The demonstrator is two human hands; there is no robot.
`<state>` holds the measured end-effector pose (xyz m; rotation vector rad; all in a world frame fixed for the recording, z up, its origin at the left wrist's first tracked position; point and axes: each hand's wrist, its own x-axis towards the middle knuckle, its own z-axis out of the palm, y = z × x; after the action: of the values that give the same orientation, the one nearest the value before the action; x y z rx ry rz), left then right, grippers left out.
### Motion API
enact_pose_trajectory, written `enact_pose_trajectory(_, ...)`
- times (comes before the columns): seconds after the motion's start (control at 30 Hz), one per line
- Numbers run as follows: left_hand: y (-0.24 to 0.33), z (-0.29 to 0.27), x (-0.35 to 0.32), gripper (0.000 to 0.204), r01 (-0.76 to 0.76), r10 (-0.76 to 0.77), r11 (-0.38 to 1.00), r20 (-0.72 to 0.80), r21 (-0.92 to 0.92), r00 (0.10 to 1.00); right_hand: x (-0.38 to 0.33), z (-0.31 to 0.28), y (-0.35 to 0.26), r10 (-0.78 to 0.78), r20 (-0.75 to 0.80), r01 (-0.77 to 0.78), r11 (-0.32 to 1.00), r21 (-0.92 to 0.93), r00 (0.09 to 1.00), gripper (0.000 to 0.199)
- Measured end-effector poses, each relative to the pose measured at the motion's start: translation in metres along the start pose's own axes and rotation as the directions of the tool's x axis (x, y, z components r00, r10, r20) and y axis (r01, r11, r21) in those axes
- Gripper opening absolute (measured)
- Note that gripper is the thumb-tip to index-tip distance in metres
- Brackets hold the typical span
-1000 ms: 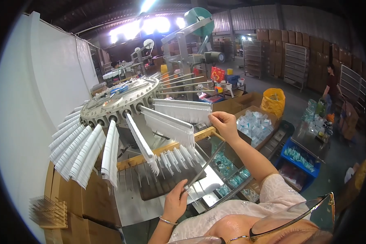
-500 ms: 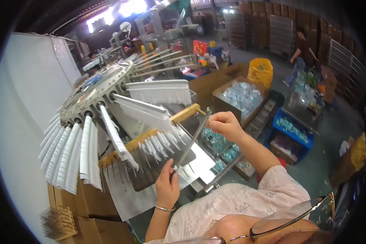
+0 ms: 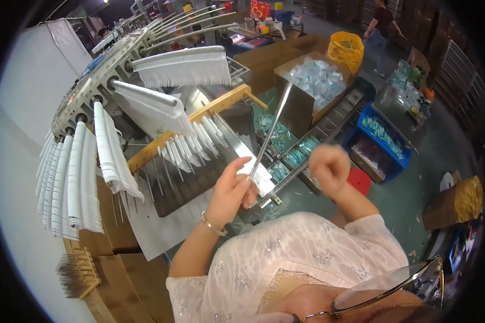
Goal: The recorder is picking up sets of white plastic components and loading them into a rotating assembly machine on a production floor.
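Note:
My left hand (image 3: 229, 188) is closed on the lower end of a thin metal rod (image 3: 274, 126). The rod slants up and away to the right, over the cartons. Apart from it, my right hand (image 3: 330, 168) is curled and somewhat blurred; whatever it may hold does not show. In front of my left hand lies a wooden bar (image 3: 199, 116) with a row of thin metal pins, several carrying small white pieces (image 3: 191, 148). Left of that, a big round machine (image 3: 86, 86) has radiating rods, many wrapped in white pleated strips (image 3: 105, 145).
A carton of small clear packets (image 3: 318, 81) stands beyond the rod, beside a yellow sack (image 3: 346, 49). Compartments of teal packets (image 3: 302, 153) run along a metal rail. On the right are a blue crate (image 3: 385, 137) and a red stool (image 3: 359, 182). Another person (image 3: 381, 32) walks at the back.
My right hand has left the rod's far end and moved right and down. My left hand still grips the rod, now more upright. The whole view has shifted.

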<state>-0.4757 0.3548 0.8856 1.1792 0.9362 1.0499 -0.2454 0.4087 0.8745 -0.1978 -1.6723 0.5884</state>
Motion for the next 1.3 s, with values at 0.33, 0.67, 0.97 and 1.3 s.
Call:
enact_pose_trajectory(0.33, -0.008, 0.030, 0.033, 0.062, 0.019, 0.034, 0.940, 0.149, -0.340, 0.988, -0.046, 0.082, -0.036, 0.105, 0.108, -0.025, 0.820, -0.572, 0.989, 0.027)
enact_pose_trajectory(0.67, -0.016, -0.087, -0.051, 0.039, 0.127, -0.141, 0.988, 0.185, 0.084, 0.973, -0.071, 0.132, -0.111, 0.268, -0.157, -0.307, 0.886, -0.348, 0.951, 0.027)
enact_pose_trajectory(0.97, -0.038, -0.190, -0.004, 0.027, -0.230, 0.134, 0.953, -0.412, -0.195, 0.901, -0.047, 0.162, -0.150, 0.197, 0.176, -0.090, 0.870, -0.486, 0.964, 0.021)
enact_pose_trajectory(1.3, -0.066, -0.205, 0.035, 0.011, -0.535, 0.469, 0.844, -0.425, -0.044, 0.774, -0.004, 0.196, -0.137, 0.216, 0.226, -0.062, 0.838, -0.542, 0.950, 0.017)
